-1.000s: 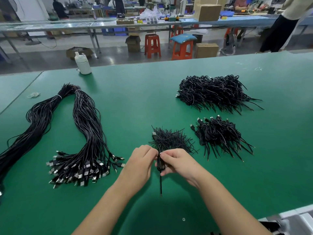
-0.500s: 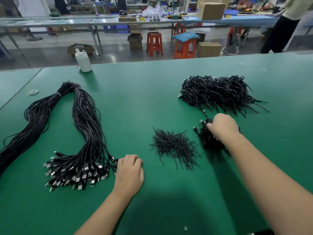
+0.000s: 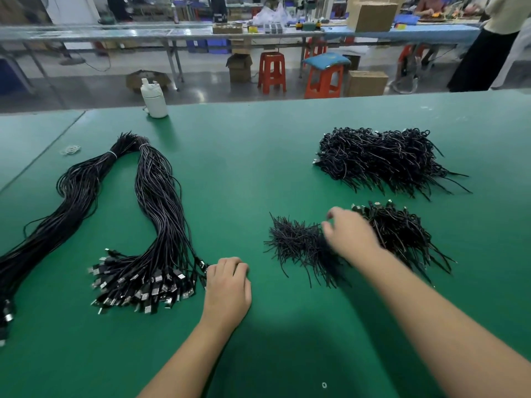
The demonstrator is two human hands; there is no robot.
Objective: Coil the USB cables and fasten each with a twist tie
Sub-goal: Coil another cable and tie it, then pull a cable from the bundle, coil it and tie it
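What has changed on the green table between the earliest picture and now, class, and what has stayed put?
The right hand let go of the coiled cable, which both hands held a second ago, at the near coil pile, then swung left over the twist ties. The left hand moved left to the loose cables' plugs. The far coil pile and white bottle stayed.

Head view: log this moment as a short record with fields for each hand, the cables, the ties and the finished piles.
left hand: fingers curled, at the plug ends of the loose cables
right hand: blurred, over the twist ties; grip unclear
small coiled pile: right of the ties
large coiled pile: farther back
bottle: white, at the far edge of the table
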